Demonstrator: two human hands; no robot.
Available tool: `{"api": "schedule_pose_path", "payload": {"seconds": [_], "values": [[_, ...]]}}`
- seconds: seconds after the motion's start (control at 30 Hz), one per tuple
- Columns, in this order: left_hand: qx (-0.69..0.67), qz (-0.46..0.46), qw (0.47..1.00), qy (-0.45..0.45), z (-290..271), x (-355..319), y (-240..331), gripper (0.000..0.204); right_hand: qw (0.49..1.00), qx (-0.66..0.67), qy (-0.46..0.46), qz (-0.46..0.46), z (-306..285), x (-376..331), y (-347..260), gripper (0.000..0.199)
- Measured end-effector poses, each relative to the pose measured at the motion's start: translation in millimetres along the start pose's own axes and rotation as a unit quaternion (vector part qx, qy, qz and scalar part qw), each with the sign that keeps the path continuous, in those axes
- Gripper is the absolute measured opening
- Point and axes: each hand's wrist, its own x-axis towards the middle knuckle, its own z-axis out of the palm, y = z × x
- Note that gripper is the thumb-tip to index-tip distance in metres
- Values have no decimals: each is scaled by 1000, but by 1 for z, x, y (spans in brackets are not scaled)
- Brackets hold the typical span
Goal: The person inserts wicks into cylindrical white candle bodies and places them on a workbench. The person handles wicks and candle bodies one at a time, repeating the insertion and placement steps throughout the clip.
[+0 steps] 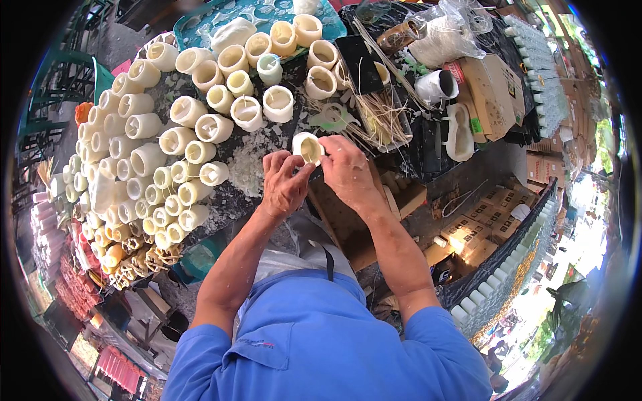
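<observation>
Between my two hands, at the near edge of the table, is a short hollow cream wax candle [307, 146], its open top tilted toward me. My left hand [286, 182] grips it from the left and below, fingers bent. On the other side, the fingers of my right hand [348, 171] pinch its rim. Whether a wick is between those fingertips is too small to tell. Left of my hands stand many similar hollow wax candles [215, 127], crowded together, some with thin sticks or wicks across their tops. A heap of pale wax scraps [257, 164] lies beside my left hand.
A teal tray [194, 30] lies at the back. To the right are a dark phone [359, 63], a bundle of thin sticks [381, 120], a string spool [438, 43] and a cardboard box [491, 93]. Below the table edge stands an open carton [348, 230].
</observation>
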Motion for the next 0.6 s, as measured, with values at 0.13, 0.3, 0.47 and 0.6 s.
{"api": "schedule_pose_path", "payload": {"seconds": [0.13,0.3,0.47,0.6], "values": [[-6,7,1000,-13,-1,2,-2,31,994,19,45,93,-1,1,34,26],[-10,17,999,-36,-3,10,-8,31,987,-125,89,38,37,31,80,23],[-16,22,999,-46,-4,14,-11,31,970,-198,-6,138,60,67,99,27],[-32,21,998,-42,-2,14,-13,37,947,-235,-44,214,64,85,92,29]]}}
